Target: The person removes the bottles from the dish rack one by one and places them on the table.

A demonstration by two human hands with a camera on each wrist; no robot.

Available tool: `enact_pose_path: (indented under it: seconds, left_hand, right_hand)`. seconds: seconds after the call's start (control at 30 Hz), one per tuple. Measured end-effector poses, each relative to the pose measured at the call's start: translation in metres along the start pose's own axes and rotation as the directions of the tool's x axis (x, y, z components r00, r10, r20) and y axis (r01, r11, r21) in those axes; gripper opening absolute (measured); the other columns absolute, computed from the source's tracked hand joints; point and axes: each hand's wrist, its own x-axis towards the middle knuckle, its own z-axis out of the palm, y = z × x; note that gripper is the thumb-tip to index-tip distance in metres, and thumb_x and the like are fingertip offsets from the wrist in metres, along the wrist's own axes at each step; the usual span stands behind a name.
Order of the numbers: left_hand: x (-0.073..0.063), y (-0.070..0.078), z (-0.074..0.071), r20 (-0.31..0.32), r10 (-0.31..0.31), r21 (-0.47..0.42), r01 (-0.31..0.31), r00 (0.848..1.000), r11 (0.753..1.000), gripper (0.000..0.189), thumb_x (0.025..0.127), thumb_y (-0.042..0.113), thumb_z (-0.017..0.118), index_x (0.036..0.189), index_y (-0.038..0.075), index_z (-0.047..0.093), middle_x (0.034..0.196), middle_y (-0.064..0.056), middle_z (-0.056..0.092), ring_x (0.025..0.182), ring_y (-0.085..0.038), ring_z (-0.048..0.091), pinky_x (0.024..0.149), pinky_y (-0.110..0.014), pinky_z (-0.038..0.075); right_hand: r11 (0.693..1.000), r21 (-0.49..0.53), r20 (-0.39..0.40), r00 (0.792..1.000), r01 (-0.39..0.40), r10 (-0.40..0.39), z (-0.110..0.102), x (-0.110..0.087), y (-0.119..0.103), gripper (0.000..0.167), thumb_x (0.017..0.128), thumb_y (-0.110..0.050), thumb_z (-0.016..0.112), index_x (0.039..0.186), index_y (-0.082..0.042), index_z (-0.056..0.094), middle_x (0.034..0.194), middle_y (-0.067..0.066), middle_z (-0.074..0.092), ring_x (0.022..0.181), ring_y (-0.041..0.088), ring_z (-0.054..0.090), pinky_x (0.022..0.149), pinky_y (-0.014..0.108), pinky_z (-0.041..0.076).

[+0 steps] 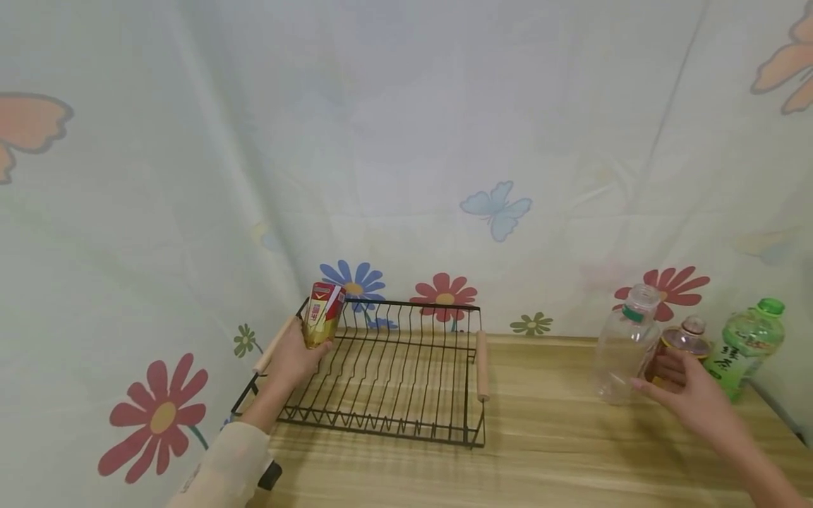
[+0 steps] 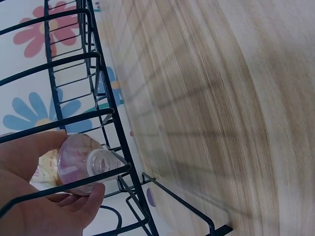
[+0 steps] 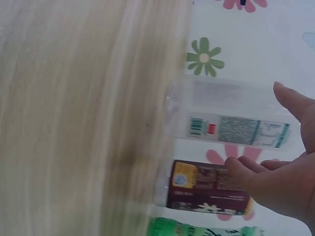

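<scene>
My left hand (image 1: 295, 356) grips a bottle with a red and yellow label (image 1: 324, 317) at the left end of a black wire rack (image 1: 413, 305). In the left wrist view this bottle's clear neck (image 2: 104, 161) points down toward the table behind the rack's wires, so it is upside down. At the right, my right hand (image 1: 692, 398) has its thumb and fingers spread apart, holding nothing. Its thumb overlaps the lower side of a clear bottle (image 1: 619, 353) in the head view. Behind its fingers stands a bottle with a dark brown label (image 3: 206, 187), partly hidden.
A green bottle (image 1: 739, 353) stands at the far right, past the brown-labelled one. The rack has a wooden handle (image 1: 482, 365) on each side. Behind the wooden table (image 1: 546, 437) hangs a white sheet (image 1: 394, 176) printed with flowers and butterflies.
</scene>
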Motion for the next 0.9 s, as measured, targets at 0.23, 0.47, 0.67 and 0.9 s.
enact_pose_path:
  seconds: [0.23,0.47,0.67,0.9]
  left_hand:
    - [-0.001,0.012,-0.007,0.006,0.083,-0.003,-0.083,0.997,0.997,0.076,0.095,0.027,0.082,0.15,-0.008,0.045,0.128,-0.027,0.063,0.108,-0.04,0.066,0.089,-0.056,0.058]
    - [-0.016,0.052,-0.016,0.028,0.223,0.048,-0.224,0.974,0.973,0.084,0.09,0.039,0.086,0.152,-0.003,0.047,0.136,-0.024,0.06,0.114,-0.038,0.064,0.092,-0.055,0.057]
    - [-0.035,0.09,-0.014,0.054,0.301,0.041,-0.303,0.952,0.952,0.089,0.088,0.046,0.087,0.155,0.002,0.047,0.134,-0.019,0.055,0.111,-0.033,0.062,0.09,-0.053,0.057]
    - [-0.056,0.127,-0.009,0.053,0.386,0.037,-0.389,0.921,0.921,0.086,0.087,0.045,0.089,0.154,0.006,0.051,0.121,-0.01,0.056,0.1,-0.023,0.058,0.08,-0.04,0.057]
  right_hand:
    - [0.997,-0.064,-0.105,0.994,0.033,-0.04,-0.011,-0.018,-0.019,0.11,0.101,-0.04,0.075,0.162,0.015,0.0,0.148,0.052,0.032,0.128,0.07,0.042,0.096,0.065,0.05]
    - [0.981,-0.101,-0.234,0.955,0.165,-0.184,-0.023,-0.029,-0.053,0.108,0.098,-0.031,0.08,0.165,0.009,0.006,0.149,0.047,0.037,0.126,0.067,0.045,0.086,0.011,0.053]
    - [0.949,-0.163,-0.293,0.905,0.27,-0.308,-0.02,-0.037,-0.084,0.099,0.091,-0.024,0.088,0.163,0.005,0.026,0.144,0.037,0.05,0.124,0.052,0.059,0.075,-0.005,0.035]
    - [0.865,-0.25,-0.263,0.829,0.435,-0.494,-0.003,-0.038,-0.119,0.091,0.085,-0.02,0.092,0.159,-0.005,0.042,0.135,0.023,0.059,0.08,0.003,0.059,0.069,0.008,0.043]
